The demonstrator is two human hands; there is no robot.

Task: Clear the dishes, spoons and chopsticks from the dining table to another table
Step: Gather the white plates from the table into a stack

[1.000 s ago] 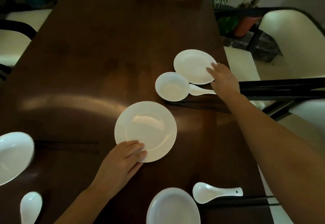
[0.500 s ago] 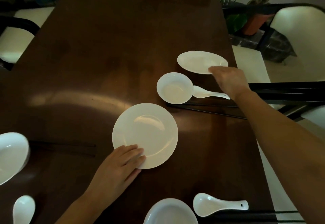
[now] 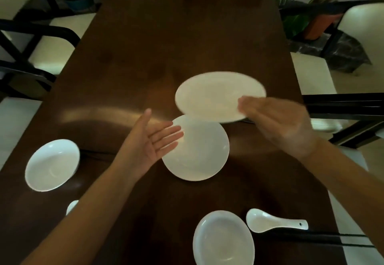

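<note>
Both forearms bare, no sleeves in view. Left hand [image 3: 153, 142] and right hand [image 3: 278, 119]: no gloves, rings, watch or wristbands. Right hand motion-blurred.
</note>
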